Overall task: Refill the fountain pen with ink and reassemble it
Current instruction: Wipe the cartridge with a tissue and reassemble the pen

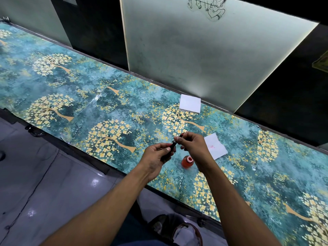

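Fountain pen held above the surface, just beyond the open ink bottle. Left hand pinches one section, right hand the other. Likely light, rigid, slippery; grip the barrel, not the fragile nib.

This looks like an indoor room in a home or small office rather than a workshop — a long, narrow tabletop is covered in a decorative teal sheet printed with golden-blossomed trees, and it runs along a wall of frosted glass panels set between dark sections. One panel carries a black line drawing near its top, and the floor below is glossy pale tile that reflects the ceiling light. A stack of white paper squares lies near the glass — the only stationery-like clutter on the surface.
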### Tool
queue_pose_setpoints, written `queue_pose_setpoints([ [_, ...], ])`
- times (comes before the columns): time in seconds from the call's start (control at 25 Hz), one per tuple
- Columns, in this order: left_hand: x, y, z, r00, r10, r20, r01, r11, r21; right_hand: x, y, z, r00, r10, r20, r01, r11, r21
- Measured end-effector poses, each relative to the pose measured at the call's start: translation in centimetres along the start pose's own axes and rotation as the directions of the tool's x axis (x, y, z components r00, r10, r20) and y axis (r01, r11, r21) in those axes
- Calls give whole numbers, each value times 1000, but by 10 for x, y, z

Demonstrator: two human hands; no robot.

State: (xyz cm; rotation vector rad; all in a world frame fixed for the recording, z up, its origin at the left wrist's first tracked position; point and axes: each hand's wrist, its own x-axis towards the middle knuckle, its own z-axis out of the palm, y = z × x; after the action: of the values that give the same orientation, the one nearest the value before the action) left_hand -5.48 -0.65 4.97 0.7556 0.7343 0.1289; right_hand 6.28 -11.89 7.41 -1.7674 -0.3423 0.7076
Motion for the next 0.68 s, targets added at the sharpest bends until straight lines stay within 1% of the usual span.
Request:
queue_pose_setpoints([
  [0.08,-1,1,1,1000,-5,1,5,1000,-10,0,-2,1,1000,4,-13,-4,1000,-9],
  [0.24,0,3,-1,1000,-3,-8,3,1000,-11,-1,-2,-1,998,-21,62,22,1000,-11],
  [0.48,1,3,-1,1000,1,-2,-1,1000,15,3,2,1,1000,-27,12,27,999,-32],
  [0.68,0,1,-4,1000,19,11,-20,997,72,4,4,4,1000,-20,9,20,1000,-18],
])
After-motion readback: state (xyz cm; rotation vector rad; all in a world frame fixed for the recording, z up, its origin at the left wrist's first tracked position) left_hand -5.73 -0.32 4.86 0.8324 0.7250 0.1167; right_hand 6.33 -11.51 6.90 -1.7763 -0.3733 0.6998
